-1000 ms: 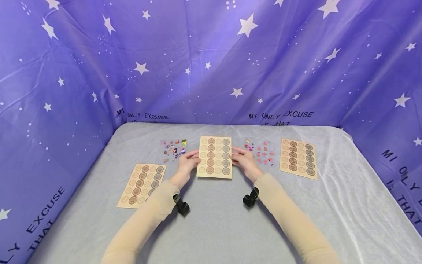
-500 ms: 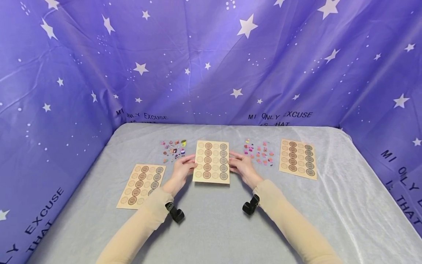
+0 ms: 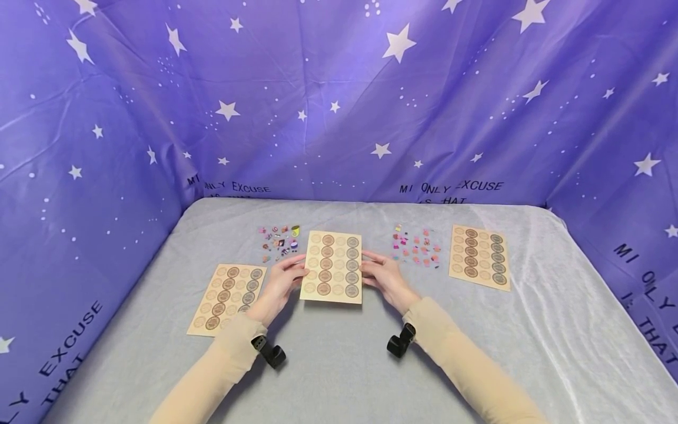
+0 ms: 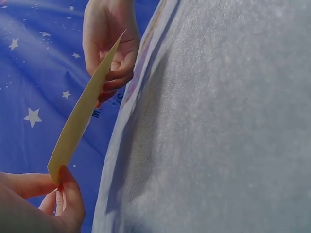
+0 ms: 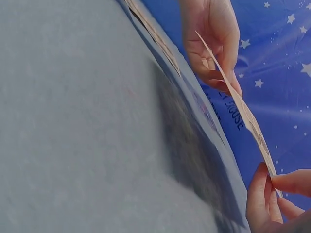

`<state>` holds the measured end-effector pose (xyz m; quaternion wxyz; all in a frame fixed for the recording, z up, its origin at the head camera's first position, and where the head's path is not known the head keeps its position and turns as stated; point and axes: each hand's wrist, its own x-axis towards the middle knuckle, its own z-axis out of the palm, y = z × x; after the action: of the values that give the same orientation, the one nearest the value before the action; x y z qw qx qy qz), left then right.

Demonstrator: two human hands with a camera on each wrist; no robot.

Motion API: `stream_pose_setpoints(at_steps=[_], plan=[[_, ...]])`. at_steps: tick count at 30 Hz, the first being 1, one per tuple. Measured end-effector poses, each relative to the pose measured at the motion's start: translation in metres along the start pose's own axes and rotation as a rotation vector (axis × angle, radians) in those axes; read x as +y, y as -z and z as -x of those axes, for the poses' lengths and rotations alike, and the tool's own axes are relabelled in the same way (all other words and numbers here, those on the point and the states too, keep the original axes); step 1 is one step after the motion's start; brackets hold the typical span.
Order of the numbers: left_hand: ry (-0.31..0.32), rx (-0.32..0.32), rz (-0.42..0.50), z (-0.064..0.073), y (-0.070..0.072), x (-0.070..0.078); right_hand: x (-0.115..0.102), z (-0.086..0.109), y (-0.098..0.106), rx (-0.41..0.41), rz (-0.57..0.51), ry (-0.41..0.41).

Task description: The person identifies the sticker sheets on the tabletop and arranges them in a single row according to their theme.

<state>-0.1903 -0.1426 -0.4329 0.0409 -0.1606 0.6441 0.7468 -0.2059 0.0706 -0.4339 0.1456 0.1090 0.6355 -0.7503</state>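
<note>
A tan sticker sheet [image 3: 332, 268], printed with columns of round seal stickers, is held up off the table between both hands. My left hand [image 3: 279, 284] pinches its left edge between thumb and fingers. On the opposite edge, my right hand [image 3: 388, 278] grips it the same way. Both wrist views catch the sheet nearly edge-on: the sheet [image 4: 80, 119] bows slightly in the left one. In the right wrist view the near right hand [image 5: 274, 199] has its thumb on one face and fingers on the other.
Similar sticker sheets lie at the left [image 3: 222, 297] and the right [image 3: 479, 257] of the grey cloth-covered table [image 3: 339, 365]. Behind the hands are small colourful stickers at the left [image 3: 279, 242] and pinkish ones at the right [image 3: 416, 244]. A purple starred curtain [image 3: 339, 118] surrounds the table.
Both hands have drawn the held sticker sheet towards the body and a little to the left. The other sheets and the small stickers have stayed put.
</note>
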Motion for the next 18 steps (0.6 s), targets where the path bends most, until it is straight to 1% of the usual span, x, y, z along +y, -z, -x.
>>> stream_pose_setpoints(at_steps=[3, 8, 14, 18], plan=[[0.021, 0.002, -0.005, 0.002, 0.005, 0.001, 0.001, 0.003, -0.003, -0.015, -0.012, 0.005], [0.027, 0.001, -0.015, 0.005, 0.013, 0.002, 0.001, 0.008, -0.009, -0.039, -0.031, 0.010], [0.060, 0.020, -0.047, 0.010, 0.025, 0.004, 0.005, 0.012, -0.017, -0.066, -0.046, 0.015], [0.070, 0.014, -0.062, 0.012, 0.034, 0.003, 0.008, 0.013, -0.023, -0.072, -0.044, 0.021]])
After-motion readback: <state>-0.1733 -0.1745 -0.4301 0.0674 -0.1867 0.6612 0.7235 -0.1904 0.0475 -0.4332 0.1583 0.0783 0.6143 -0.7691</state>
